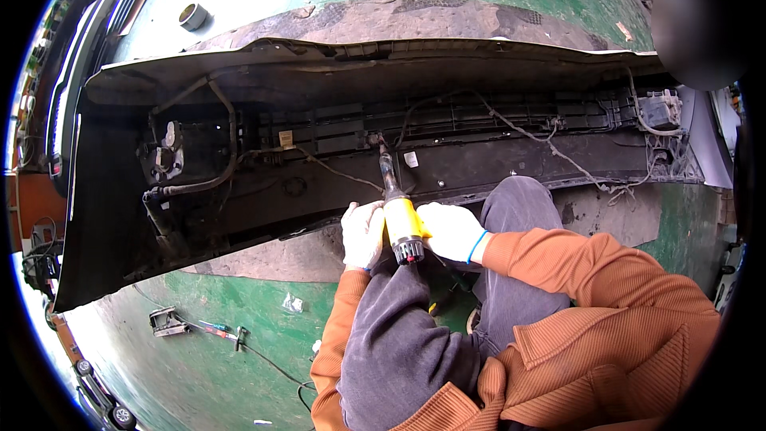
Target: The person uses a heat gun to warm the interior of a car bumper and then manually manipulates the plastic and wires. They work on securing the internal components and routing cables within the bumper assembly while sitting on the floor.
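My right hand [455,232], in a white glove, grips a yellow and black power driver [403,219] from its right side. Closed against the driver's left side is my gloved left hand [364,235], some of its fingers hidden. A long dark metal shaft [388,168] runs from the driver away from me. Its tip meets the inner side of a black car bumper [479,161], near the middle of its slatted grille part. The bumper lies across in front of me, hollow side facing me. A wiring harness [511,124] and a lamp unit [169,152] sit inside it.
Another lamp unit [661,112] is at the bumper's right end. On the green floor at lower left lie a black bracket [167,322], screwdrivers [217,330], a small plastic bag [293,302] and a cable [275,361]. A roll of tape [192,17] stands beyond the bumper.
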`<state>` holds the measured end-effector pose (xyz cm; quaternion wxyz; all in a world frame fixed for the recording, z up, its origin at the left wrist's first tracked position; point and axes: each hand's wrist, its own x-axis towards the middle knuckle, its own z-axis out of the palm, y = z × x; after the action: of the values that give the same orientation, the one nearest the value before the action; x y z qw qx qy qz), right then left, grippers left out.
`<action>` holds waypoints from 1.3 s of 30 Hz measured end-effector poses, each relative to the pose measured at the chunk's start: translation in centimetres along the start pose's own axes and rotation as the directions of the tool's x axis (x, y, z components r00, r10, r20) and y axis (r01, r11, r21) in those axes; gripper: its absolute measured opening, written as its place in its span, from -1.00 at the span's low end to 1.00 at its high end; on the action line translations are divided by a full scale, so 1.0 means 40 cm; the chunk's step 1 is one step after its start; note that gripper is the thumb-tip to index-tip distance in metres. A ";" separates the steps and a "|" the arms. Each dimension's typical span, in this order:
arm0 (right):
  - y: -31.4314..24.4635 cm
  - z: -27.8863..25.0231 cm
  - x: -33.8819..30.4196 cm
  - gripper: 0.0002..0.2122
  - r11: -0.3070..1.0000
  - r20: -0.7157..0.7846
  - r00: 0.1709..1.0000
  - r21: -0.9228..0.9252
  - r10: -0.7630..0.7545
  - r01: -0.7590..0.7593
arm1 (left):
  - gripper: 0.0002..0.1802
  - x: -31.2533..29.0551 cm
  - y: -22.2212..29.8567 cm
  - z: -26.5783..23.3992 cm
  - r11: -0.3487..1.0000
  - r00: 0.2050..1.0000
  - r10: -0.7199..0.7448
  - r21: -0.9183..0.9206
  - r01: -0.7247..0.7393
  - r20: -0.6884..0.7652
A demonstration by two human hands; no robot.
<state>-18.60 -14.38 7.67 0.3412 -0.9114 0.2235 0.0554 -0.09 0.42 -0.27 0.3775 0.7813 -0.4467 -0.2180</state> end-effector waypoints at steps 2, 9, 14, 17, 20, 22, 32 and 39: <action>0.005 0.006 0.001 -0.74 1.000 0.004 1.000 -0.004 -0.006 0.006 | -0.66 0.000 0.001 0.000 1.000 1.000 0.001 0.007 -0.001 -0.001; 0.001 0.003 0.003 -0.71 1.000 0.016 1.000 0.012 0.022 -0.022 | -0.66 -0.001 0.003 0.001 1.000 1.000 0.007 0.019 -0.007 -0.014; -0.003 -0.002 0.002 -0.71 0.999 0.026 0.999 0.012 0.045 -0.045 | -0.67 0.001 0.006 -0.002 1.000 1.000 0.008 0.019 -0.008 -0.003; -0.006 -0.007 -0.001 -0.71 0.999 0.035 0.999 0.012 0.033 -0.033 | -0.67 -0.002 0.002 -0.004 1.000 1.000 0.017 0.004 -0.017 -0.009; -0.008 -0.005 -0.007 -0.71 1.000 0.057 0.998 0.003 0.030 -0.030 | -0.68 -0.003 -0.001 -0.002 1.000 1.000 0.031 0.003 -0.031 -0.006; -0.008 -0.003 -0.006 -0.72 1.000 0.061 0.998 -0.009 0.024 -0.024 | -0.68 -0.004 -0.004 -0.002 0.999 0.999 0.038 -0.001 -0.038 -0.009; -0.001 -0.003 0.003 -0.70 0.999 0.030 0.999 0.011 0.045 -0.045 | -0.66 0.001 0.012 -0.008 1.000 1.000 0.011 0.004 -0.011 0.001; -0.004 -0.004 0.002 -0.68 0.997 0.039 0.997 0.029 0.069 -0.070 | -0.65 0.002 0.017 -0.008 1.000 1.000 0.009 0.014 -0.009 -0.010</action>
<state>-18.47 -14.43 7.88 0.3569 -0.8967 0.2492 0.0810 -0.20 0.28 0.45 0.3751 0.7830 -0.4499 -0.2092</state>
